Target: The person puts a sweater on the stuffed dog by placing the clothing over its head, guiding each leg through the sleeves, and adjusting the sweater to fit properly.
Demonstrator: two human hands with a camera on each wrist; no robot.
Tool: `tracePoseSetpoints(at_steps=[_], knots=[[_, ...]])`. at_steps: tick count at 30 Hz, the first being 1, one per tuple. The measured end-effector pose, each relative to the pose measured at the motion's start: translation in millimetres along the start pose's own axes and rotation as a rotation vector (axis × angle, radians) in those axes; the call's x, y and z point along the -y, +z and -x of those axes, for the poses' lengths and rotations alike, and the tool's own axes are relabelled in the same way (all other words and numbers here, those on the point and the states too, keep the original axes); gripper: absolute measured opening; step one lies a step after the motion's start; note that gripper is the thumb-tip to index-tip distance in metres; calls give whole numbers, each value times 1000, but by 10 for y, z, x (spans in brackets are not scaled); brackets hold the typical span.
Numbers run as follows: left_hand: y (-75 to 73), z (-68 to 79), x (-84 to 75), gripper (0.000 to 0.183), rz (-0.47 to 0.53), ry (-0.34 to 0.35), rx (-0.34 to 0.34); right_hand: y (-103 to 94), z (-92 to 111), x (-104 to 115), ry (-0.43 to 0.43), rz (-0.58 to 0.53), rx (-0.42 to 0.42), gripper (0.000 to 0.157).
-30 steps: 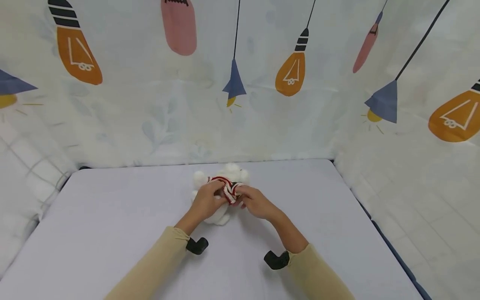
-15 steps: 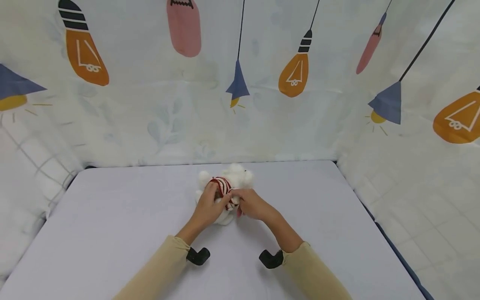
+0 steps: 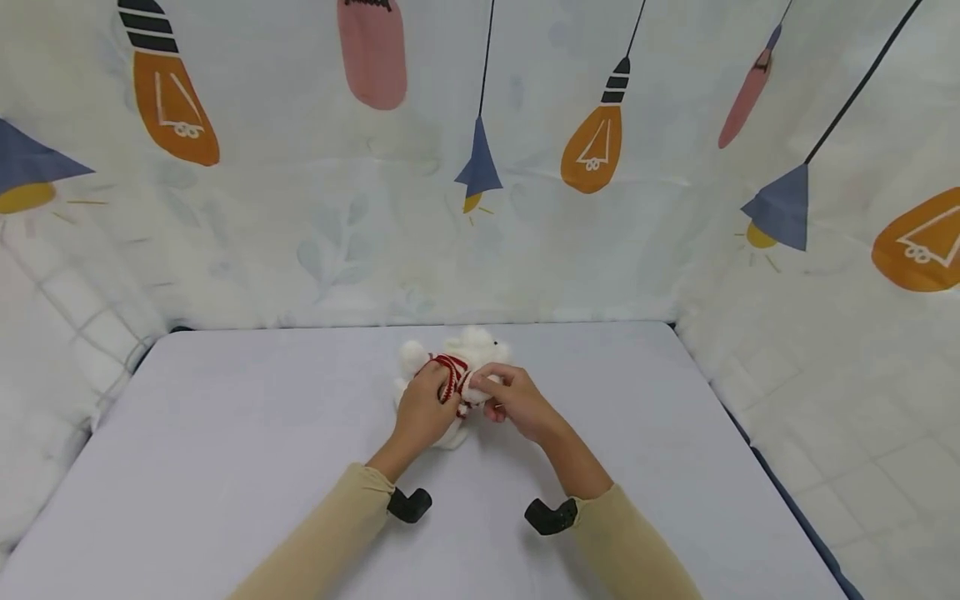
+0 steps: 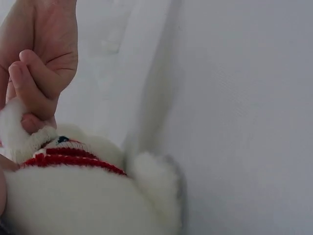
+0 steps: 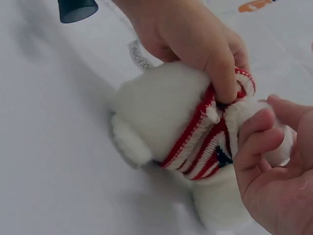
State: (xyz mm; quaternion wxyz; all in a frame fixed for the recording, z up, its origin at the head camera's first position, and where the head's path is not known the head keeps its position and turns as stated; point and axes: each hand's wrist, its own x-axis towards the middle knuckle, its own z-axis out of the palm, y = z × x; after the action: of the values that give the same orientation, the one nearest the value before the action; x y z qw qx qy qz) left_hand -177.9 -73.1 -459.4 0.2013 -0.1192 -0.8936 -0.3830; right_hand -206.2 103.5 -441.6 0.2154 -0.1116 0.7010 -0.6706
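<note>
A white plush bear (image 3: pixel 474 342) lies on the table, its head toward the far side. Round its body is a knitted sweater (image 5: pixel 203 147) with red and white stripes and a dark blue patch. My left hand (image 3: pixel 426 408) grips the sweater's edge, the thumb pressed into the knit near the armhole. My right hand (image 5: pixel 279 171) pinches the bear's fluffy arm (image 4: pixel 12 129) where it sticks out of the sweater. In the left wrist view the bear's rounded body (image 4: pixel 83 200) fills the lower left, and only a bit of the left hand shows.
The table (image 3: pixel 240 450) has a pale cloth. Behind and beside it hang light curtains (image 3: pixel 300 233) printed with lamps, bulbs and pencils. A small label (image 5: pixel 140 56) sticks out from the bear. Black wrist mounts (image 3: pixel 551 517) jut from both beige sleeves.
My right hand has gone from the sweater's front to the bear's arm, which now shows between its fingers. The left hand keeps its hold on the sweater. More of the bear's head is visible.
</note>
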Motion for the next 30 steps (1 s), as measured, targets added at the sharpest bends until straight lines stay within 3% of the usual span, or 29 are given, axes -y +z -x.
tracePoseSetpoints(at_steps=[5, 10, 12, 15, 21, 27, 30], knots=[[-59, 32, 26, 38, 2, -46, -49, -40, 18, 21, -58, 3, -35, 14], [-145, 73, 127, 15, 36, -127, 1, -78, 56, 59, -70, 65, -60, 16], [-171, 78, 139, 9, 76, -177, 27, -75, 57, 72, -77, 122, -48, 19], [-201, 54, 98, 18, 155, -240, 52, -38, 40, 91, -116, 212, -48, 23], [-218, 2, -31, 17, 343, -325, 95, 37, 43, 132, -118, 283, -102, 30], [-173, 35, -33, 11, 359, -273, 185, 18, 34, 102, -74, 349, -191, 38], [-141, 81, -54, 10, 353, -223, 158, -3, 40, 110, -52, 395, -245, 35]])
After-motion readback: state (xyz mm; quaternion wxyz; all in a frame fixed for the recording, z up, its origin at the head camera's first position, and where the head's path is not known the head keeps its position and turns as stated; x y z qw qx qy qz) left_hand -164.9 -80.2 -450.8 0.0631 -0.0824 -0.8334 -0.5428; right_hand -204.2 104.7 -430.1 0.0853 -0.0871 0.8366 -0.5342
